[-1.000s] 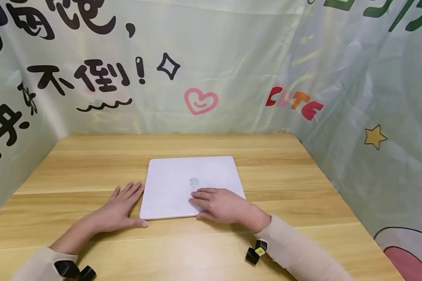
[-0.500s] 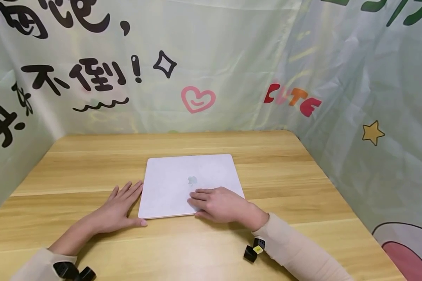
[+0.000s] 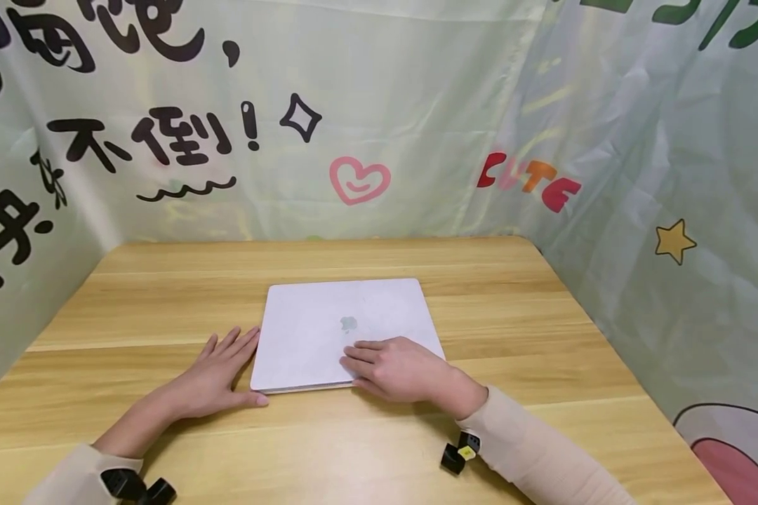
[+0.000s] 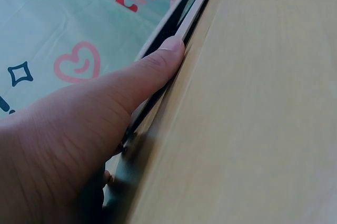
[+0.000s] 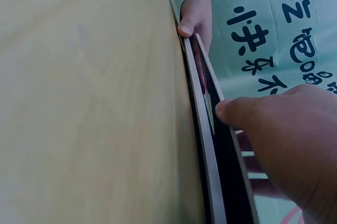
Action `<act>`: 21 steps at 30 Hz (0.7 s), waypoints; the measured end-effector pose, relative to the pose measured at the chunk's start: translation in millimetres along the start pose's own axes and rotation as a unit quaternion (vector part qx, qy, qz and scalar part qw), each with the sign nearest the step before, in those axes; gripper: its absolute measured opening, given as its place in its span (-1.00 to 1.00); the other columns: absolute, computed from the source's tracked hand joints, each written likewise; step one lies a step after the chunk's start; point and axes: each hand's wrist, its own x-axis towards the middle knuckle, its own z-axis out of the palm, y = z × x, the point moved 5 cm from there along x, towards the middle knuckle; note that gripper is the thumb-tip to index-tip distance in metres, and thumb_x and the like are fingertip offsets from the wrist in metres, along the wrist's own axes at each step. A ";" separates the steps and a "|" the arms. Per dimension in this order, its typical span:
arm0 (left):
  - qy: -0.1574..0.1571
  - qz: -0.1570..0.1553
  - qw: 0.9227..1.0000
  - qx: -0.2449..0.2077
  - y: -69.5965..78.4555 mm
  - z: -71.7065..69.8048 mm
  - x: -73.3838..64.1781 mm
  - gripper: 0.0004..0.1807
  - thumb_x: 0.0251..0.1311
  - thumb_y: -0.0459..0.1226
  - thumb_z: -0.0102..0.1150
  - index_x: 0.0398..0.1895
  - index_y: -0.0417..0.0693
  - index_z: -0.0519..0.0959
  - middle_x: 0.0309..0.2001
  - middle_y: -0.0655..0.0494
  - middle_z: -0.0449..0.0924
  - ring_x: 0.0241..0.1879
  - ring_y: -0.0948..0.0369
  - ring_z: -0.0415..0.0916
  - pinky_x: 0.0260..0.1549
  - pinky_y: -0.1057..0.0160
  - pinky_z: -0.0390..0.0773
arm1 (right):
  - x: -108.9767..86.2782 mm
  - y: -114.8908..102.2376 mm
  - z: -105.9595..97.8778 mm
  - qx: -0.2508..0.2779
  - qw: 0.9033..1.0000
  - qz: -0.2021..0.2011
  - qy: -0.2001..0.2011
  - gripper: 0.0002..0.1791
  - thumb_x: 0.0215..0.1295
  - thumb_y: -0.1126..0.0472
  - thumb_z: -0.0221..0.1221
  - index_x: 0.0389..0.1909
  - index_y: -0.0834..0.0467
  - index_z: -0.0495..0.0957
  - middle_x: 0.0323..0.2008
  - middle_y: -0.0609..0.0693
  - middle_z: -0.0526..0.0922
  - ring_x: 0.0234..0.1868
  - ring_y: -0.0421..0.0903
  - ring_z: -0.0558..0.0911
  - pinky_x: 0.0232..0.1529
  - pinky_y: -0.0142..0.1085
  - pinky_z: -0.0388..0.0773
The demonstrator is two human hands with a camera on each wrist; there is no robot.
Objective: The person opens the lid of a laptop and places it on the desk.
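A thin silver laptop [image 3: 303,337] lies on the wooden table, its logo facing up. In the right wrist view a narrow dark gap separates the lid [image 5: 237,166] from the base [image 5: 209,166]. My right hand [image 3: 398,368] is at the front edge: its thumb [image 5: 239,111] catches the lid's edge, and its fingers lie over the top, pinching the lid. My left hand [image 3: 211,382] lies beside the laptop's left side with fingers spread and straight. Its thumb [image 4: 158,63] rests against the base's front edge near the corner.
The wooden table [image 3: 164,287] extends around the laptop. A pale printed cloth [image 3: 417,119] hangs behind it and along both sides. Small black devices [image 3: 460,452] are worn at both sleeve cuffs.
The lid's front edge has risen slightly, with the right hand at it, leaving a thin gap above the base. The left hand has stayed in place beside the laptop.
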 end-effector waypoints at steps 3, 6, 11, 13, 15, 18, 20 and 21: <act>0.000 0.000 1.000 0.001 0.1 -0.2 0.2 0.25 0.01 0.42 0.14 0.53 -0.26 -0.01 0.52 -0.16 -0.04 0.47 -0.25 -0.22 0.33 -0.34 -0.24 | 0.4 -0.7 -4.3 -0.010 1.000 -0.014 0.024 -0.58 0.41 0.00 0.11 0.16 0.14 0.59 0.11 -0.02 0.63 0.12 -0.13 0.60 0.15 -0.30 0.49; 0.004 -0.001 1.000 -0.002 -0.1 -0.1 0.3 0.26 0.00 0.41 0.15 0.53 -0.25 -0.02 0.52 -0.17 -0.03 0.47 -0.25 -0.21 0.33 -0.34 -0.24 | 0.5 -2.0 -7.5 -0.025 0.998 -0.034 0.047 -0.61 0.38 0.04 0.16 0.11 0.15 0.62 0.07 -0.02 0.66 0.09 -0.13 0.62 0.14 -0.30 0.50; 0.009 -0.003 1.000 -0.008 0.4 -0.2 0.2 0.25 -0.02 0.40 0.18 0.56 -0.15 -0.05 0.52 -0.14 -0.02 0.47 -0.25 -0.21 0.33 -0.34 -0.24 | -0.5 -3.3 -13.2 -0.037 0.995 -0.042 0.077 -0.67 0.35 0.12 0.16 0.05 0.17 0.63 0.00 -0.03 0.69 0.01 -0.14 0.65 0.05 -0.33 0.56; 0.006 -0.005 1.000 -0.009 0.4 -0.4 0.2 0.25 -0.02 0.40 0.19 0.57 -0.11 -0.07 0.52 -0.12 -0.03 0.47 -0.25 -0.22 0.33 -0.34 -0.25 | -0.7 -3.2 -15.1 -0.031 0.995 -0.039 0.087 -0.69 0.36 0.15 0.14 0.03 0.16 0.64 -0.03 -0.04 0.70 -0.02 -0.15 0.66 0.02 -0.34 0.57; 0.004 -0.007 1.000 -0.010 0.3 -0.7 0.5 0.25 -0.02 0.40 0.20 0.57 -0.08 -0.08 0.53 -0.09 -0.03 0.48 -0.23 -0.23 0.33 -0.33 -0.26 | -0.7 -2.7 -16.6 -0.029 0.994 -0.038 0.097 -0.71 0.37 0.18 0.11 0.02 0.16 0.65 -0.06 -0.04 0.71 -0.05 -0.16 0.67 -0.01 -0.34 0.59; 0.002 -0.010 1.000 -0.007 -0.1 -1.4 1.3 0.23 0.01 0.39 0.18 0.58 -0.06 -0.09 0.53 -0.07 -0.02 0.48 -0.23 -0.22 0.33 -0.33 -0.24 | -0.9 -2.3 -18.5 -0.032 0.993 -0.040 0.109 -0.71 0.39 0.20 0.05 0.00 0.17 0.65 -0.08 -0.05 0.72 -0.07 -0.16 0.68 -0.05 -0.35 0.60; 0.002 -0.012 1.000 -0.007 -0.5 -1.9 2.0 0.21 0.02 0.39 0.17 0.57 -0.06 -0.07 0.53 -0.06 -0.01 0.48 -0.22 -0.21 0.33 -0.33 -0.23 | -1.2 -1.9 -20.0 -0.038 0.992 -0.040 0.116 -0.70 0.41 0.22 0.01 -0.01 0.17 0.65 -0.09 -0.05 0.72 -0.09 -0.16 0.68 -0.07 -0.35 0.61; 0.002 -0.014 1.000 -0.006 -0.7 -2.2 2.4 0.20 0.03 0.39 0.16 0.57 -0.06 -0.07 0.52 -0.06 0.00 0.48 -0.22 -0.20 0.33 -0.34 -0.22 | -1.4 -1.4 -20.9 -0.040 0.991 -0.040 0.118 -0.70 0.41 0.23 0.00 -0.01 0.18 0.65 -0.10 -0.04 0.72 -0.09 -0.16 0.68 -0.08 -0.34 0.62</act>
